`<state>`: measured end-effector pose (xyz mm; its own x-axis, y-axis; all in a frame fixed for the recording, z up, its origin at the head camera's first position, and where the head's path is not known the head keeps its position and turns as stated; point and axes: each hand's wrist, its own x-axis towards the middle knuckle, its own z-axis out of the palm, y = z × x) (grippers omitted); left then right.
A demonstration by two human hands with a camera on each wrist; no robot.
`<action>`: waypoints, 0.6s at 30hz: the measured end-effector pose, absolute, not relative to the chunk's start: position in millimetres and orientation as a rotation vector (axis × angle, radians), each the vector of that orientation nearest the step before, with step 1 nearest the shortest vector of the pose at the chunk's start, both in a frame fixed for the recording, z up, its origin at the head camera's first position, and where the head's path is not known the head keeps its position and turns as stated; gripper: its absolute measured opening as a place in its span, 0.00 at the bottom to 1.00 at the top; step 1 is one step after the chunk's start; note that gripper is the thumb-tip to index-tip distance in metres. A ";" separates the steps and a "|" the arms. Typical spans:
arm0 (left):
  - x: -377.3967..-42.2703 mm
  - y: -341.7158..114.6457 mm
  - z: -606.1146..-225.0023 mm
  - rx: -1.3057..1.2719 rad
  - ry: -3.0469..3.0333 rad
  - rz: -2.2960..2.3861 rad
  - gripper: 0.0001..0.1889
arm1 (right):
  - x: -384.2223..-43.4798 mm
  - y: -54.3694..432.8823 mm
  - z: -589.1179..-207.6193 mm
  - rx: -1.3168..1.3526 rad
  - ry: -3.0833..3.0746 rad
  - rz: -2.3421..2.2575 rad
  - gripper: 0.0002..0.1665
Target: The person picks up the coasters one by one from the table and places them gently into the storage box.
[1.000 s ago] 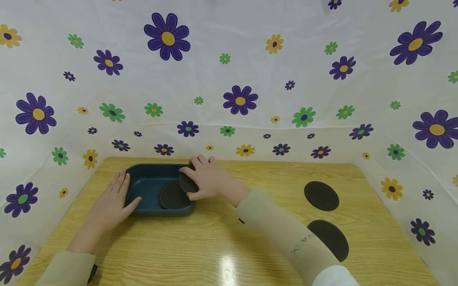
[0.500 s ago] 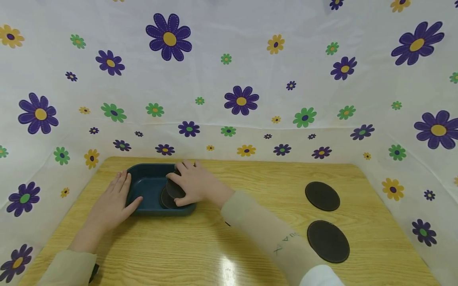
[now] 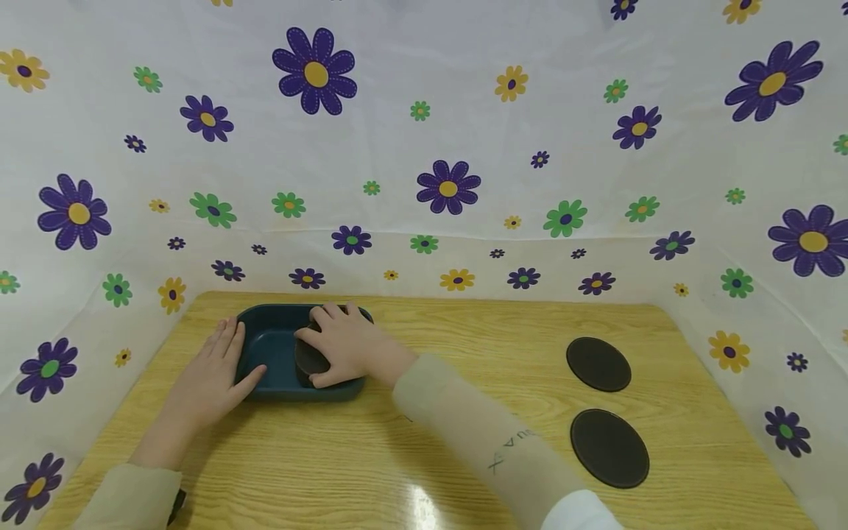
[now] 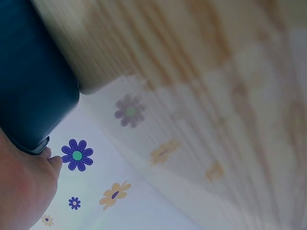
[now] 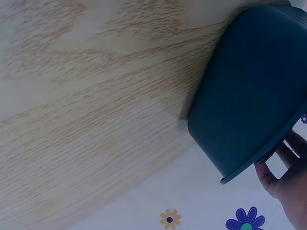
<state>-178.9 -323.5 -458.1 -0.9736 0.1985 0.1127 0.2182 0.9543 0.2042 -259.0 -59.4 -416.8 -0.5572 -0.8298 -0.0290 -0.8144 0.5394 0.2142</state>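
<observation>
One black disc (image 3: 311,358), gripped by the curled fingers of the right hand (image 3: 343,343), has been brought lower inside the blue tray (image 3: 273,353), touched by the straight-fingered left hand (image 3: 202,381), so its placing seems nearly finished, while two other discs (image 3: 598,364) (image 3: 609,448) are left outside.

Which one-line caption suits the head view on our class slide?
Left hand against a teal tray, right hand gripping a dark disc at its right end; two more discs lie apart.
</observation>
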 end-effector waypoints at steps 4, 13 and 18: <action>-178.5 -323.5 -457.3 -0.321 -3.013 -0.329 0.50 | -258.1 -62.2 -419.2 1.432 -2.691 -0.336 0.48; -178.3 -324.2 -459.4 -0.326 -3.004 -0.332 0.50 | -256.5 -57.1 -418.1 1.399 -2.685 -0.380 0.47; -178.0 -325.5 -460.0 -0.330 -2.997 -0.350 0.50 | -258.1 -51.6 -418.3 1.381 -2.682 -0.392 0.46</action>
<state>-178.0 -325.5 -460.0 -0.9708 0.2017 0.1296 0.2262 0.9499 0.2157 -258.1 -51.6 -418.3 -0.5839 -0.8113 -0.0287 -0.7855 0.5558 0.2721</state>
